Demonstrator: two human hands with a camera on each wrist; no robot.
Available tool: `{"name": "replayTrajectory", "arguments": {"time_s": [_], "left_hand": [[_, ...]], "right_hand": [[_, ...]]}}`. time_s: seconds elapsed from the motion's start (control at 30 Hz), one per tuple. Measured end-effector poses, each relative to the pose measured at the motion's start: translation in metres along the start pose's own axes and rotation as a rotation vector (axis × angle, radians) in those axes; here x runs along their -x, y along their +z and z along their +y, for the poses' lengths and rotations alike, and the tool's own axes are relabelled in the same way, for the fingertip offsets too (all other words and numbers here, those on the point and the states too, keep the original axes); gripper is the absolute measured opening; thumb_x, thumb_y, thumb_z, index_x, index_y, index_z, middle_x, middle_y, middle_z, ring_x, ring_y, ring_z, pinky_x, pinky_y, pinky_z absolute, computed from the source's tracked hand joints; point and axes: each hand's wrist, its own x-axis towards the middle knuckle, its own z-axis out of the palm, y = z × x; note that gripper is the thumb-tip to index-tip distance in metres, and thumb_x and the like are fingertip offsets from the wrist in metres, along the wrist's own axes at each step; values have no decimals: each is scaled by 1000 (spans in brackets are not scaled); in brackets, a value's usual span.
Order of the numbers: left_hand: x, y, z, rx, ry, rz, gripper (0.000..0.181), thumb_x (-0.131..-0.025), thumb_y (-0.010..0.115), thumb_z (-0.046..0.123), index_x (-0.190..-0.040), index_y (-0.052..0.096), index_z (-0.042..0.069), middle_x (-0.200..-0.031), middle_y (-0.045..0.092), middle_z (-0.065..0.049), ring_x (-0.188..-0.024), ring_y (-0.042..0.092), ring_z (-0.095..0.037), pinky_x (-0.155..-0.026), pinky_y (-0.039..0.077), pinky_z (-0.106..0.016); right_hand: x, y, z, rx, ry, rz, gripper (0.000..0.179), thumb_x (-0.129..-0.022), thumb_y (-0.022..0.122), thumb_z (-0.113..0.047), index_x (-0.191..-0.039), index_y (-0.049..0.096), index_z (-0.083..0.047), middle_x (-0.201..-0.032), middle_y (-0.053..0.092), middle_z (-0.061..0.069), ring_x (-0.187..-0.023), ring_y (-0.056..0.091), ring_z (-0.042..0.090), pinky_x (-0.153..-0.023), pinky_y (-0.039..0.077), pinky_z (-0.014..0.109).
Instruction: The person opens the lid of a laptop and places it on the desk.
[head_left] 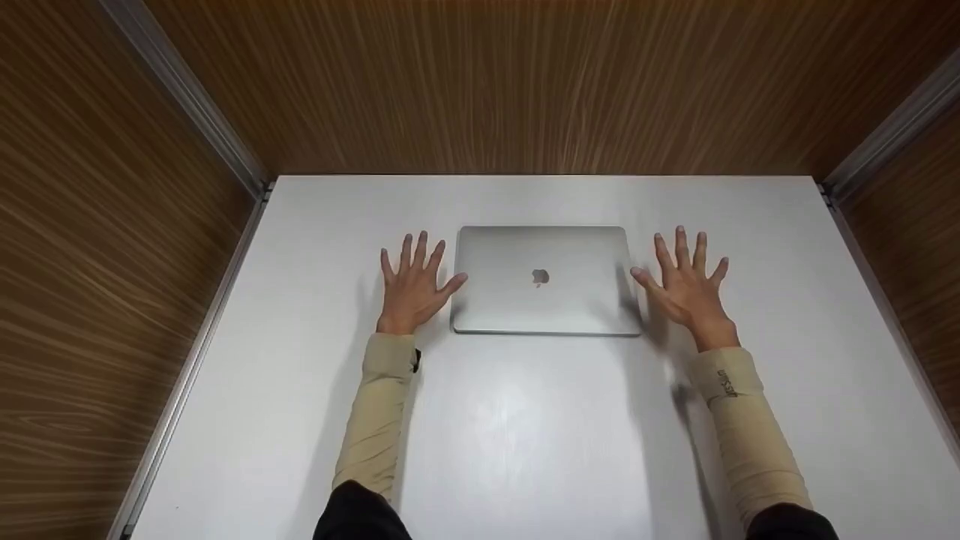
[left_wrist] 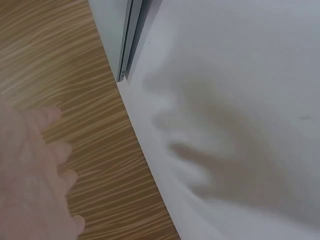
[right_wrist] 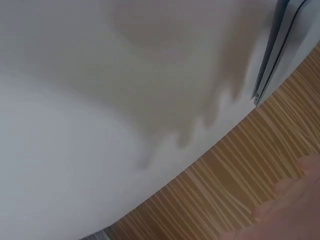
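A closed silver laptop (head_left: 540, 247) with an apple logo on its lid lies flat on the white table (head_left: 525, 420). My left hand (head_left: 412, 296), palm down with fingers spread, is on its left side; the thumb tip overlaps the laptop's left edge in the head view. On the right side, my right hand (head_left: 688, 296) is spread the same way, thumb pointing at the laptop's right edge. Neither hand holds anything. Only part of each hand shows in the wrist views, beside a corner of the laptop (left_wrist: 111, 30) and broad hand shadows on the table.
A brown wood-grain panel (head_left: 480, 90) stands along the table's back edge. Similar panels rise at the left (head_left: 112, 262) and right, with metal rails (head_left: 199, 101) at the corners. Beige sleeves (head_left: 375, 427) cover both forearms, with black cloth nearer the body.
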Motion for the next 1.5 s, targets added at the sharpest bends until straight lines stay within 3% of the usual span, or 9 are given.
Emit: {"name": "replayTrajectory", "arguments": {"time_s": [0.17,0.27,0.53,0.67,0.83,1.0,1.13,1.33,1.5], "left_hand": [[0,1,4,18,97,131,65,-99,60,50,-143,56,2,-137,61,-20,-131,53,-38,-109,35,-63],[0,3,6,11,141,138,57,-97,67,42,-135,63,-1,-127,67,-20,-121,61,-38,-100,45,-59],[4,12,8,43,118,25,56,-95,70,39,-134,64,0,-127,68,-19,-121,61,-38,-99,46,-57],[8,16,9,47,104,-12,57,-93,71,41,-133,65,0,-128,67,-18,-121,61,-38,-98,47,-57],[11,18,12,37,80,-129,62,-93,68,46,-138,60,3,-136,62,-17,-129,54,-38,-102,44,-57],[12,21,15,36,66,-210,71,-92,65,51,-145,53,4,-145,54,-19,-136,47,-39,-107,39,-58],[12,24,17,35,75,-238,78,-92,67,53,-149,48,3,-150,48,-20,-139,43,-39,-109,37,-59],[12,27,18,59,94,-261,84,-90,71,52,-152,43,4,-154,43,-22,-142,37,-41,-110,35,-60],[15,28,18,88,68,-274,91,-88,74,54,-155,40,3,-158,38,-21,-146,32,-41,-113,31,-60]], "right_hand": [[-2,3,-5,-18,-104,111,68,-102,61,-33,-152,37,7,-155,30,35,-141,29,55,-110,24,72],[-3,6,-9,-34,-125,77,64,-100,65,-25,-148,42,10,-149,39,37,-132,41,57,-105,35,69],[-5,15,-20,-53,-10,-288,90,-97,66,-43,-156,22,9,-161,13,35,-139,25,60,-110,25,71],[-3,21,-21,-59,13,-369,99,-94,70,-46,-158,17,7,-160,8,38,-142,19,60,-110,23,72],[-1,26,-21,-59,38,-423,102,-92,73,-46,-160,14,2,-160,6,38,-145,13,57,-111,22,71],[0,25,-26,-57,42,-432,103,-91,76,-44,-160,15,2,-159,9,39,-148,8,54,-111,20,72],[2,25,-30,-18,35,-417,102,-89,79,-39,-160,18,2,-157,15,41,-146,13,55,-109,22,74],[5,29,-36,98,-33,-322,96,-83,84,-33,-153,32,5,-140,41,41,-131,39,57,-98,42,69],[4,34,-38,152,-62,-269,91,-80,86,-33,-147,39,6,-128,47,40,-121,45,56,-89,49,66]]}}
